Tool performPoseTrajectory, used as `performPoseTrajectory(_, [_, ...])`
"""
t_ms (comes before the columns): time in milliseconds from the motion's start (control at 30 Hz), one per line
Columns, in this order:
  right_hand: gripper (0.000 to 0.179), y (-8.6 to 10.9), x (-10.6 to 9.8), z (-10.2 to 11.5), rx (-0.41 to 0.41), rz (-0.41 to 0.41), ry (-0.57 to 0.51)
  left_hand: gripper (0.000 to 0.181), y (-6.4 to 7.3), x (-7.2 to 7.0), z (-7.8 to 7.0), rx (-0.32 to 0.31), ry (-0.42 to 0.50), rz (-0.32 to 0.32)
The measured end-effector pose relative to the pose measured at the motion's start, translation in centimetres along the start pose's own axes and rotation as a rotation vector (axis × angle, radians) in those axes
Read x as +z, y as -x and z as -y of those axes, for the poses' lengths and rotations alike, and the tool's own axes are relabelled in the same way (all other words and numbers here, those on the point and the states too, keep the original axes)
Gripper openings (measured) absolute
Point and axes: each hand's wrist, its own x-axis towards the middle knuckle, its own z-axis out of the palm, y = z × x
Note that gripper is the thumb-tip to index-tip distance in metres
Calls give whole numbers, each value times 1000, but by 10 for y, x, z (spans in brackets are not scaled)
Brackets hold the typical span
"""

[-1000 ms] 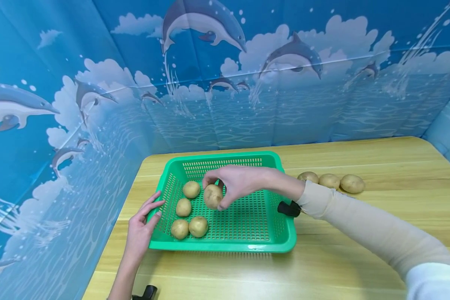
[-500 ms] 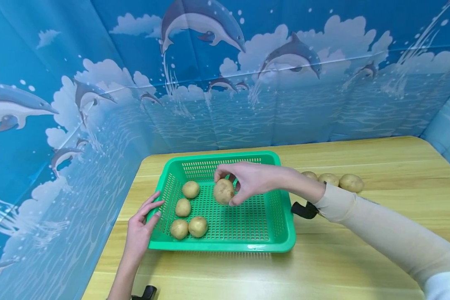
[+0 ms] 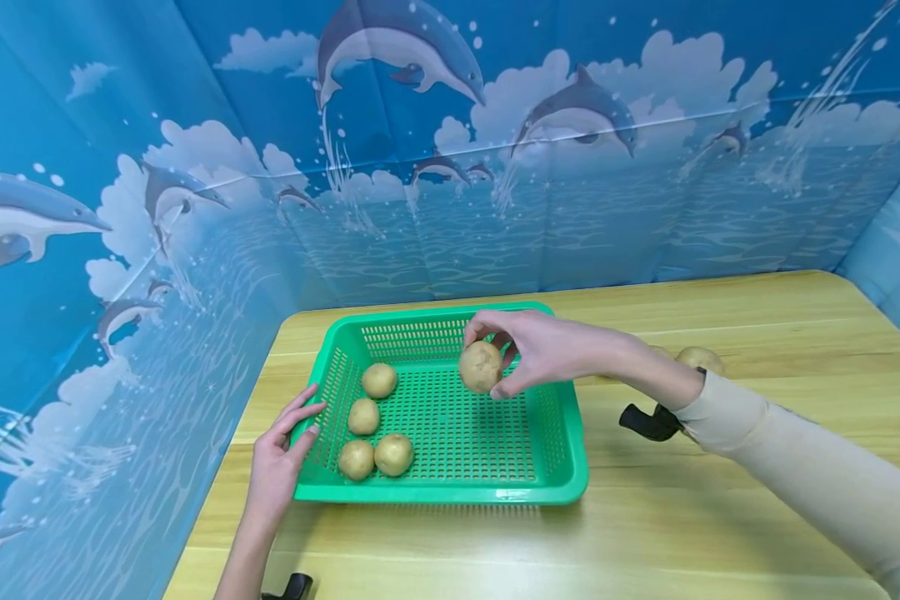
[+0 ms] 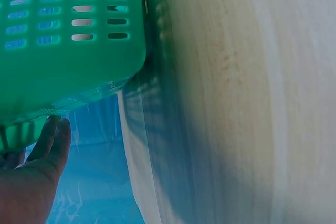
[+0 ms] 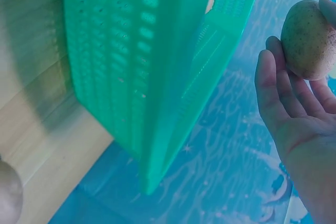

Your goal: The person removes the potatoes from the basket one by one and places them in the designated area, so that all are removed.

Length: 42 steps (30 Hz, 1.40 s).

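A green plastic basket [image 3: 438, 493] with slotted walls stands on the table. My right hand [image 3: 551, 350] pinches a round potato [image 3: 481, 367] between thumb and fingers, above the basket's right half and apart from its floor. In the right wrist view that potato [image 5: 310, 40] sits at the fingertips. My left hand [image 3: 279, 457] rests on the basket's left rim with its fingers fairly straight. Inside, along the left, lie several potatoes, including an upper one [image 3: 379, 381] and a lower one [image 3: 393, 455].
Right of the basket, potatoes [image 3: 699, 359] lie on the wooden table [image 3: 795, 333], partly hidden behind my right forearm. A blue curtain [image 3: 457, 233] printed with dolphins hangs behind and to the left. Black straps [image 3: 651, 422] are on the wrists.
My right hand has moved right and a little up over the basket, carrying the potato. My left hand stays at the left rim, and the other potatoes stay in place.
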Motion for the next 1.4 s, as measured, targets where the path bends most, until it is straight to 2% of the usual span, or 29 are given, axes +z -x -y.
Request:
performPoseTrajectory(200, [55, 13, -6, -3, 11, -20, -46, 27, 0, 0, -1, 0, -4, -2])
performPoseTrajectory(500, [57, 35, -15, -9, 62, -97, 69, 27, 1, 0, 0, -2, -4, -4])
performPoseTrajectory(1000, [56, 78, -31, -31, 155, -210, 79, 27, 1, 0, -2, -12, -15, 1])
performPoseTrajectory(1200, [53, 96, -32, -43, 159, -255, 51, 27, 1, 1, 0, 5, -4, 6])
performPoseTrajectory(1400, [51, 108, -33, -54, 157, -288, 59, 27, 0, 0, 0, -9, -19, 6])
